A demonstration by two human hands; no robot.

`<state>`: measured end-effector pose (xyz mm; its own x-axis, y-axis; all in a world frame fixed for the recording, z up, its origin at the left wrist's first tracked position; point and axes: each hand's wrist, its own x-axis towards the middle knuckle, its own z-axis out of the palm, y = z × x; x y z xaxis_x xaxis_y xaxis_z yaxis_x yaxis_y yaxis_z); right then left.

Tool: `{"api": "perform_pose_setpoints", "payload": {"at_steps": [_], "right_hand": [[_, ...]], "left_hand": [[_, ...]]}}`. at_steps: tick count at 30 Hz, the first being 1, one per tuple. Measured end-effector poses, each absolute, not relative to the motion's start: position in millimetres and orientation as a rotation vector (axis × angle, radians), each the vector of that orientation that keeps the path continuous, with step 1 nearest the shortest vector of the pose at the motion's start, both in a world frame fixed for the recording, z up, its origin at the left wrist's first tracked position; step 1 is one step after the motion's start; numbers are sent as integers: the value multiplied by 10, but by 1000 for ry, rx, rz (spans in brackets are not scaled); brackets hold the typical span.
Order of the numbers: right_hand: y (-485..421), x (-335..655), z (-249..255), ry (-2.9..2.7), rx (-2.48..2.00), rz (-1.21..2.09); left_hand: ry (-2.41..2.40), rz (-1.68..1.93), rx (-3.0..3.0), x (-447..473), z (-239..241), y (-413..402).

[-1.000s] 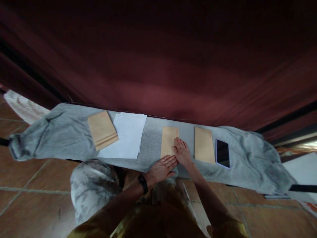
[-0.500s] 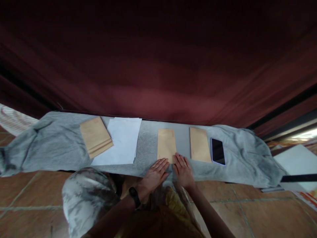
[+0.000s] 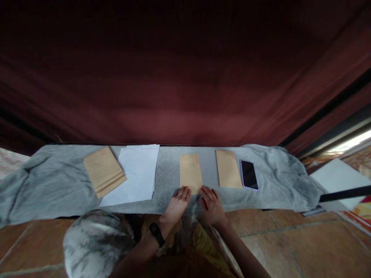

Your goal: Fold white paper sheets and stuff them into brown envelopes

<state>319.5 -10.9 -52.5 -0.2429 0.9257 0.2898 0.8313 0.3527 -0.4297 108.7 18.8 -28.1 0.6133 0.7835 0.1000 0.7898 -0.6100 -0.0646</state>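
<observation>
A brown envelope lies flat on the grey cloth in front of me. My left hand rests flat and open on the cloth just below the envelope's near edge, fingertips touching it. My right hand lies open beside it, fingers stretched out on the cloth. Neither hand holds anything. A black band sits on my left wrist.
A second brown envelope and a dark phone lie to the right. White sheets and a stack of brown envelopes lie to the left. A dark red curtain hangs behind; tiled floor lies below.
Both hands slid back toward me off the middle envelope and now rest at its near edge. The view has shifted slightly.
</observation>
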Motion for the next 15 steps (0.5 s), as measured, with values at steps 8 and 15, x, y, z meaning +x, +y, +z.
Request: {"api": "perform_pose_setpoints", "payload": {"at_steps": [8, 15], "right_hand": [[-129, 3155, -488, -1851, -1501, 497], [-141, 3116, -466, -1055, -1480, 1062]], "left_hand": [[-1335, -53, -2714, 1154, -182, 256], [-1427, -253, -2689, 1100, -173, 258]]}}
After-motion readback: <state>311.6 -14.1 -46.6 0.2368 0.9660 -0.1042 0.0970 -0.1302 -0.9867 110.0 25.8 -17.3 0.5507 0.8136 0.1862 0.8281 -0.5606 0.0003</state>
